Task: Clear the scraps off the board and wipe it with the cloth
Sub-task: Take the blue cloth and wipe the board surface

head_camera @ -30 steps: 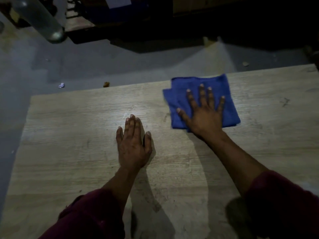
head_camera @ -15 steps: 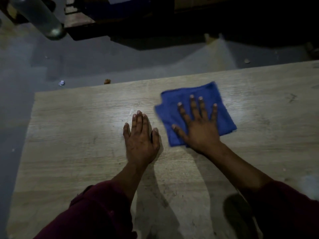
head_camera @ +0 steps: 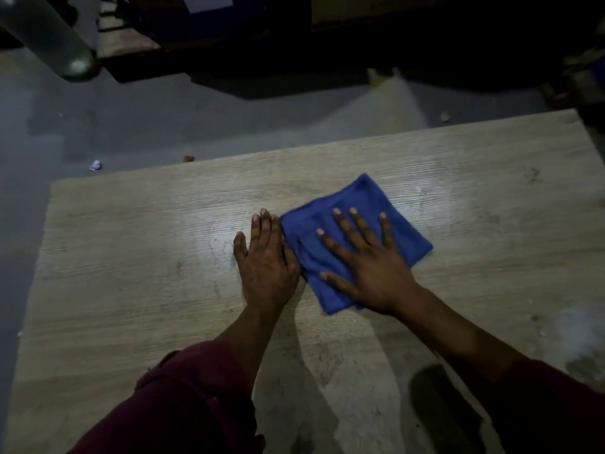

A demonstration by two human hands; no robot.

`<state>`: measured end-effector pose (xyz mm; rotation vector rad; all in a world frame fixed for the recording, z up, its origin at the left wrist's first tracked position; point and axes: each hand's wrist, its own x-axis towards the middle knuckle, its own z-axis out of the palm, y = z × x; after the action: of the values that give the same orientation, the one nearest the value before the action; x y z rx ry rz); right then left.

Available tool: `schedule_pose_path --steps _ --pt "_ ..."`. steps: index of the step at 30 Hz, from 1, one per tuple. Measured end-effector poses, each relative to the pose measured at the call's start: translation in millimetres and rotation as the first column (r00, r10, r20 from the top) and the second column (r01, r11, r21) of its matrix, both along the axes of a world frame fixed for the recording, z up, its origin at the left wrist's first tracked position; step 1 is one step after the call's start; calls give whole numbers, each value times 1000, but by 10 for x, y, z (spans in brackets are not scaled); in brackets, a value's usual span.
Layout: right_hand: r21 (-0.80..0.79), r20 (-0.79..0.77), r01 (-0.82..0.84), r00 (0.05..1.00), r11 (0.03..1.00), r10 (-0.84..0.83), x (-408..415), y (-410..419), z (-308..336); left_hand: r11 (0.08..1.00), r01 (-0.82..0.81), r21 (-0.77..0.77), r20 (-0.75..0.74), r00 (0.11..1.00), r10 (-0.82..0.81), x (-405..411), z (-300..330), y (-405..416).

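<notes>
The right hand [head_camera: 370, 270] presses the folded blue cloth [head_camera: 355, 231] flat on the board [head_camera: 147, 257], fingers [head_camera: 343, 224] straight and spread. Just beside it, the left hand [head_camera: 265, 260] lies flat on the board, fingers together, its edge touching the cloth.

Both hands are laid flat, palms down: the left hand [head_camera: 265, 263] with fingers together toward 12 o'clock, the right hand [head_camera: 368, 267] splayed toward 11 o'clock

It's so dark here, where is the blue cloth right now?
The folded blue cloth lies mid-board on the pale wooden board, flat under the right hand, with the left hand just beside it.
</notes>
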<state>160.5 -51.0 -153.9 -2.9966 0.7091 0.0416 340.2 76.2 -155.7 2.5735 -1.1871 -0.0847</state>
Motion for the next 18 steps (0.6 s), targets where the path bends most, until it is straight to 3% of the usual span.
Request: schedule_pose_path --steps 2,4,6,8,10,11,12,14,16,18 --pt "-12 5 27 1000 1000 -27 -170 -99 18 1000 13 17 10 1000 -13 2 16 -1" --pt "-7 -20 214 977 977 -214 -300 -194 23 997 28 66 9 1000 -28 4 29 -7" --pt "5 -48 501 865 866 -500 -359 -204 21 996 29 89 5 1000 -29 8 27 -8" --pt "25 -53 736 677 677 -734 -306 -97 15 995 28 91 4 1000 -29 5 24 0" --pt "69 -31 832 553 550 -833 -170 63 24 995 33 90 -2 999 -33 11 13 9" --pt "81 -21 840 540 537 -841 -97 160 40 995 39 88 -12 999 -38 16 7 11" --pt "76 -17 824 564 562 -825 -39 265 49 995 46 88 -24 999 -44 23 7 14" --pt "36 -24 707 708 707 -706 9 494 28 995 55 85 -44 998 -51 40 5 20" --pt "23 -6 503 864 864 -503 -97 648 27 994 74 76 -58 996 -70 44 10 17" --pt "10 5 300 954 954 -300 -329 651 37 994 78 74 -57 996 -74 55 -4 38"
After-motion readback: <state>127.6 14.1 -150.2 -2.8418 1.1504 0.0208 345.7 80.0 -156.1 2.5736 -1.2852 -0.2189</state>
